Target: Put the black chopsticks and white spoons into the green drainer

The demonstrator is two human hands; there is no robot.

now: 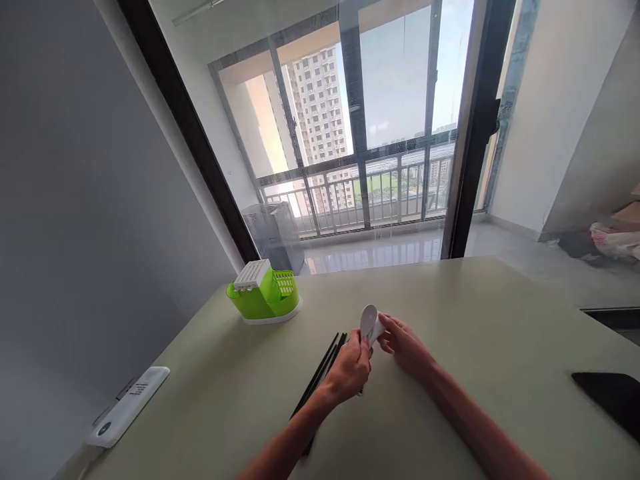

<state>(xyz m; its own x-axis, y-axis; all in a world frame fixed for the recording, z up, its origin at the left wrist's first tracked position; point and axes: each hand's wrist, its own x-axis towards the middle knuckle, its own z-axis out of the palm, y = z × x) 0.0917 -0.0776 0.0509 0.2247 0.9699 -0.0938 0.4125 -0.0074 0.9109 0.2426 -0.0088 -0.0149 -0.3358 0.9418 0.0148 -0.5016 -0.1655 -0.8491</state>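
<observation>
My left hand (pixel 351 365) is closed around a white soup spoon (pixel 369 319), whose bowl points up and away from me. My right hand (pixel 403 343) pinches another white piece (pixel 379 328) right beside that bowl; it looks like a second spoon, though fingers cover part of it. Both hands meet a little above the table. Several black chopsticks (pixel 320 375) lie on the table beside and partly behind my left hand and forearm. Something small and shiny shows just below the left hand, too hidden to name.
A green and white utensil caddy (pixel 263 293) stands at the table's (pixel 440 300) back left. A white power strip (pixel 133 407) lies along the left edge near the grey wall. One dark flat object (pixel 610 400) sits at the right. Beyond the table is a glass sliding door.
</observation>
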